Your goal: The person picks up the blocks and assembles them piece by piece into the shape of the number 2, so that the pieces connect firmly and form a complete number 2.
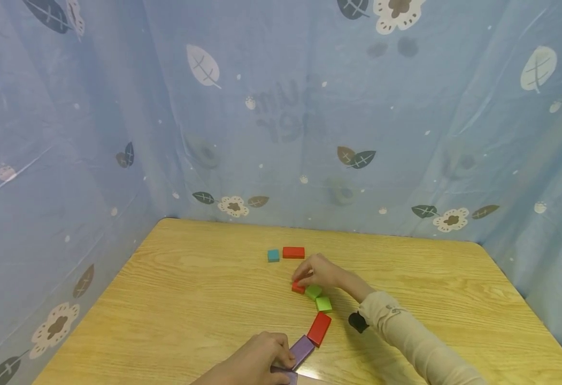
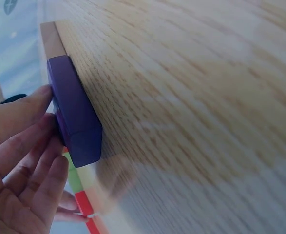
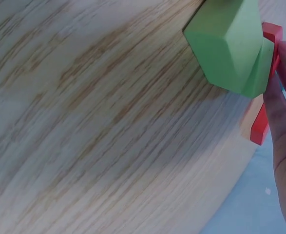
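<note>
The left hand [image 1: 260, 355] gripped a rectangular purple block [image 1: 287, 377], thumb and fingers bent about it, on the near side of the wood-grained table [image 1: 203, 283]. The left wrist view showed a flat tan block [image 2: 53, 40] meeting the far end of the purple one. A second rectangular purple block [image 1: 302, 351] lay just beside the left fingertips, slanting towards the table's right edge.

From there a curved row ran towards the far edge. A long red rectangular block [image 1: 319, 329] met the second purple block near a corner, and beyond it came a bright green block [image 1: 324, 305], then another, slightly darker green block [image 1: 313, 292] set at a different angle. At the far end of this row, the right hand [image 1: 320, 271] pinched a small red block [image 1: 298, 288] between thumb and fingers, low at the tabletop and right beside the darker green block. What the blocks were made of could not be told.

Apart from the row, nearer the table's far edge, lay a small teal block [image 1: 273, 255] and, close to its right, a red oblong block [image 1: 293, 252] roughly parallel to that edge. A cream sleeve [image 1: 417, 337] covered the right forearm, with a dark object [image 1: 358, 322] at its cuff. A blue curtain [image 1: 281, 107] printed with leaves and flowers hung beyond the far edge.
</note>
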`<state>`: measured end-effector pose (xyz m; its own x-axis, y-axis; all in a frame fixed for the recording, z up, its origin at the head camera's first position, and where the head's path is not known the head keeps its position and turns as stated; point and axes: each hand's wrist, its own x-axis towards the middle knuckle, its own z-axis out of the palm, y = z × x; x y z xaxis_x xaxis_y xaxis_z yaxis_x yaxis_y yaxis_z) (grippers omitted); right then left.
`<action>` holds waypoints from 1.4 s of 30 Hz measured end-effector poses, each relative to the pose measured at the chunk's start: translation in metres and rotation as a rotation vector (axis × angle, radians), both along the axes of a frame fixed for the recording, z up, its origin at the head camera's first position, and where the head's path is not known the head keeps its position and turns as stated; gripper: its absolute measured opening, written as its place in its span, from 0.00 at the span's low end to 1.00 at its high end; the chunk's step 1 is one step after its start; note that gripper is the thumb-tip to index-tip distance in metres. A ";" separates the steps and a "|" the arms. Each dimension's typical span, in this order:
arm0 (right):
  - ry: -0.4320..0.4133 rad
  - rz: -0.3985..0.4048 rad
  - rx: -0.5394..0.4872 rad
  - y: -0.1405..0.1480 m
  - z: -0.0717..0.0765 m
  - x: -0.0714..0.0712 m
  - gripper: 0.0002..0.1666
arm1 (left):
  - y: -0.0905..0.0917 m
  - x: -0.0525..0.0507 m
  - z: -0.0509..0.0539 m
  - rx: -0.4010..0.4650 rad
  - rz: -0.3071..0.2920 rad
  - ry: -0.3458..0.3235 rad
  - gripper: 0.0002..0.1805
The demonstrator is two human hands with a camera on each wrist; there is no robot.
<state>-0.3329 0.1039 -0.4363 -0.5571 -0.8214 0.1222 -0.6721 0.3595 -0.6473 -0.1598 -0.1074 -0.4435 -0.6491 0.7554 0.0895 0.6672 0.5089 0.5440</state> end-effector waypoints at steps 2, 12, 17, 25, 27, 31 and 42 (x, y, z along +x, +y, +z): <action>-0.008 0.008 -0.002 0.001 0.000 0.000 0.09 | 0.000 0.000 0.000 -0.001 0.001 -0.003 0.13; 0.032 0.058 0.007 0.005 0.001 -0.004 0.10 | 0.000 0.001 -0.001 -0.001 0.007 0.012 0.13; 0.028 0.066 0.004 0.006 0.001 -0.006 0.09 | 0.000 0.000 0.000 -0.004 0.005 0.006 0.13; -0.008 0.015 -0.032 0.008 0.005 -0.004 0.13 | 0.000 0.000 0.001 0.005 0.006 -0.017 0.12; -0.030 -0.024 -0.101 0.010 0.012 -0.002 0.15 | 0.001 0.000 0.000 0.008 0.000 -0.012 0.12; -0.187 -0.160 -0.264 0.016 0.022 -0.012 0.21 | 0.001 -0.002 0.000 0.008 -0.010 0.016 0.12; -0.445 -0.421 -0.672 0.023 -0.006 -0.050 0.30 | 0.003 -0.002 -0.001 0.013 0.013 -0.029 0.14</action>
